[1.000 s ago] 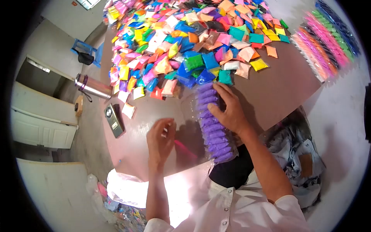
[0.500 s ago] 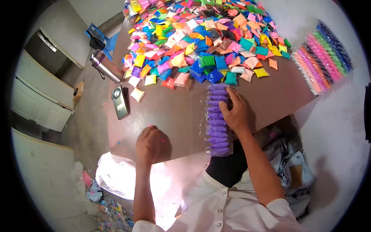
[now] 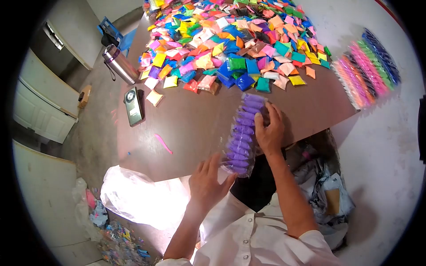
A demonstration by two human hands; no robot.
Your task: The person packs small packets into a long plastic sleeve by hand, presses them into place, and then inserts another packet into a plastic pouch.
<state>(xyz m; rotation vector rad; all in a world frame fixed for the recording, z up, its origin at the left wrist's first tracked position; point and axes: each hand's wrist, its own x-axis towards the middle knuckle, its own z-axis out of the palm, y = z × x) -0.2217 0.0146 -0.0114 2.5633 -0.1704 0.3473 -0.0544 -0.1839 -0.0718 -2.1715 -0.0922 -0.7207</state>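
Hands (image 3: 270, 133) at purple packets (image 3: 242, 135), brown tabletop (image 3: 195, 115), pale wall (image 3: 379, 146)

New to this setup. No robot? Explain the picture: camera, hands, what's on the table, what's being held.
No machine here: these are a person's two bare hands, seen by a camera worn on the head, looking forward and down. The wide lens bends the edges.

On the brown table lies a big pile of small coloured packets. To the left are a flask and a phone; nearer the person, a thin pink strip.

Both hands are at a long clear pack of purple rolls. The right hand is along its right edge; the left hand is open by its near end. How firmly either grips, I can't tell.

More long packs are at far right.
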